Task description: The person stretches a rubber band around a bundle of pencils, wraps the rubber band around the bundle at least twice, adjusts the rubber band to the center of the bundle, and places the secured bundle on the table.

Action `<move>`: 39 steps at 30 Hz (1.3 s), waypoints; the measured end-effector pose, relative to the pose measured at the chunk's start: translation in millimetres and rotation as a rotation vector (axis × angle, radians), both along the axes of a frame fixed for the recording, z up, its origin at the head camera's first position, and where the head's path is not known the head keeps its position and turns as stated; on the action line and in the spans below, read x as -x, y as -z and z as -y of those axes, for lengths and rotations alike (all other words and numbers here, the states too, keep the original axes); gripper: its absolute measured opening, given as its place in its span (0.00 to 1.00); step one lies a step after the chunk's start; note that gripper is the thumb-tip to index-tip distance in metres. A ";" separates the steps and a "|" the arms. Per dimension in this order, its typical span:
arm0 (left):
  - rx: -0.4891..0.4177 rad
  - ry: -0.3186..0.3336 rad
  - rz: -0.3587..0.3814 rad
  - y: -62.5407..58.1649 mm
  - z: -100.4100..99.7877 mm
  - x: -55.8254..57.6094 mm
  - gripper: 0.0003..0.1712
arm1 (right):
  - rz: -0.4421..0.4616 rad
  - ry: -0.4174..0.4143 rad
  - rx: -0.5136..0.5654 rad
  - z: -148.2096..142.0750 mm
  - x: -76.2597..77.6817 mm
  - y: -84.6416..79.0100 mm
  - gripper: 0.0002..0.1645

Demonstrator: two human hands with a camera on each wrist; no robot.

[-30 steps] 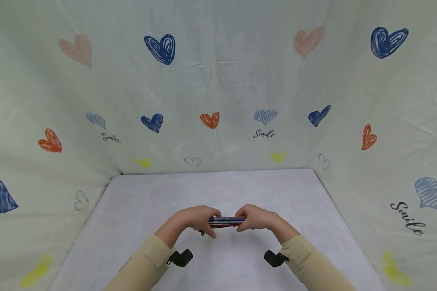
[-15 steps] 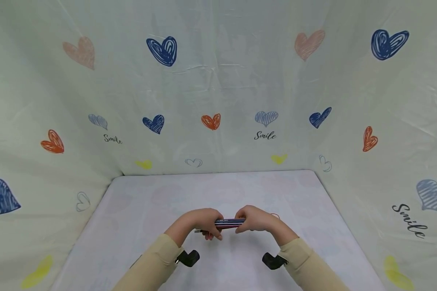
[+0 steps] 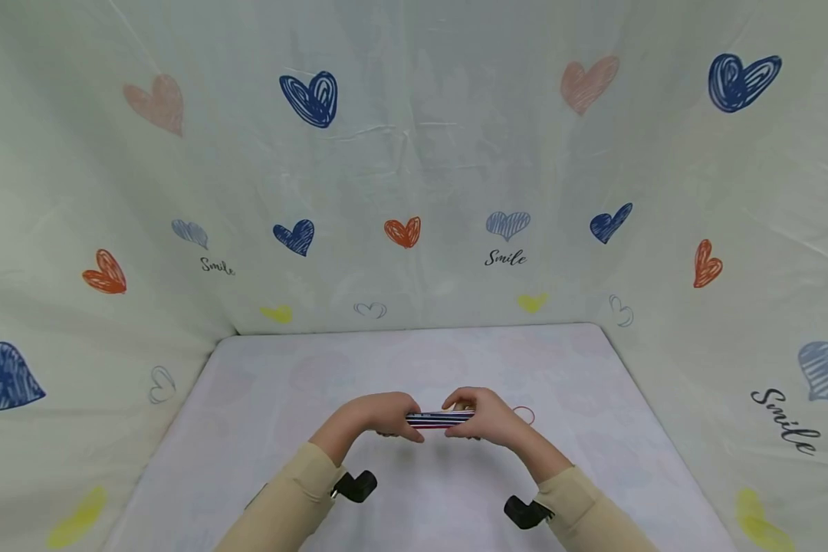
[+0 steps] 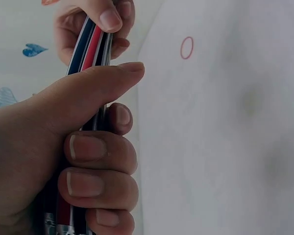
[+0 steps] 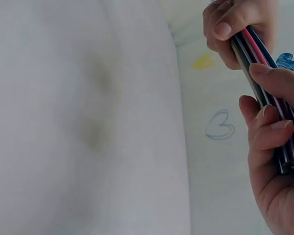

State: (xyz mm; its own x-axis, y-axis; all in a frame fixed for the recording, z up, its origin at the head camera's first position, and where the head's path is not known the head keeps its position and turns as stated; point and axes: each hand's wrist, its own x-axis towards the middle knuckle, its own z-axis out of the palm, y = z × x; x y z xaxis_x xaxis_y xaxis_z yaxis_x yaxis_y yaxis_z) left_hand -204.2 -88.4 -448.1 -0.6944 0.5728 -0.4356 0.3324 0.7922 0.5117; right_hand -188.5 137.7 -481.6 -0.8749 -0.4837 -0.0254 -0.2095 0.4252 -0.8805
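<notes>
Gripping both ends of a bundle of pen-like sticks (image 3: 438,420): the left end with the left grip (image 3: 389,415), the right end with the right grip (image 3: 486,417). Held over the near half of the pale surface (image 3: 428,498), running left to right, with only a short middle stretch bare between the two grips. Striped lengthwise in dark blue, red, black and silvery tones.

At the left end, wrapped by curled left fingers (image 4: 100,188), with the left thumb (image 4: 95,88) laid across the top and shiny bands showing just past the little finger. At the right end, held between the right thumb (image 5: 277,81) and bent right fingers (image 5: 272,134), with the dark end reaching in toward the palm.

On the surface, to the right of the right grip and near it, a thin red ring (image 4: 192,47). Over both forearms, beige sleeves (image 3: 279,498), with a black wrist device (image 3: 356,487) on the left and another on the right. Beyond the far edge, a pale backdrop (image 3: 428,169) printed with blue, orange, pink and yellow hearts
</notes>
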 end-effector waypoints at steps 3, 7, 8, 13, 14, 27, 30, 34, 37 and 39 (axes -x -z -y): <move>-0.010 -0.018 -0.002 -3.3 2.4 1.0 0.11 | -0.045 0.056 0.060 1.5 -3.6 0.5 0.20; -0.025 -0.023 -0.006 -5.9 6.2 0.9 0.11 | -0.074 0.130 0.139 3.8 -9.5 4.2 0.21; -0.026 -0.021 -0.015 -6.2 7.0 0.8 0.11 | -0.080 0.145 0.155 4.3 -11.0 5.7 0.22; -0.025 -0.015 -0.056 -11.0 12.3 -1.9 0.12 | -0.093 0.169 0.295 8.0 -16.8 12.5 0.25; -0.026 -0.015 -0.061 -11.8 13.2 -2.4 0.12 | -0.096 0.161 0.333 8.7 -17.7 13.1 0.26; 0.002 -0.005 -0.139 -21.4 13.0 -12.2 0.12 | -0.320 0.073 0.450 12.8 -48.0 -19.0 0.48; 0.012 0.002 -0.162 -24.4 9.8 -14.5 0.12 | -0.347 0.109 0.473 17.3 -52.5 -23.9 0.45; 0.034 0.017 -0.203 -29.3 4.6 -16.6 0.13 | -0.365 0.157 0.544 22.7 -54.8 -23.6 0.39; 0.057 0.038 -0.239 -31.6 0.9 -16.9 0.13 | -0.361 0.201 0.549 25.3 -55.8 -24.7 0.33; 0.072 0.056 -0.263 -31.7 -1.3 -16.7 0.12 | -0.347 0.233 0.530 26.2 -56.0 -26.2 0.30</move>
State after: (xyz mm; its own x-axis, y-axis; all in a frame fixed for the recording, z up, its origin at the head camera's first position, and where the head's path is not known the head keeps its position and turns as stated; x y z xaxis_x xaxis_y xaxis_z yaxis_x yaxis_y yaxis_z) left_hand -187.5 -87.1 -416.4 -0.7574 0.5874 -0.2850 0.4907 0.8001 0.3451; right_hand -132.5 111.5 -455.4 -0.8724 -0.1515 0.4648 -0.4732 0.0227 -0.8807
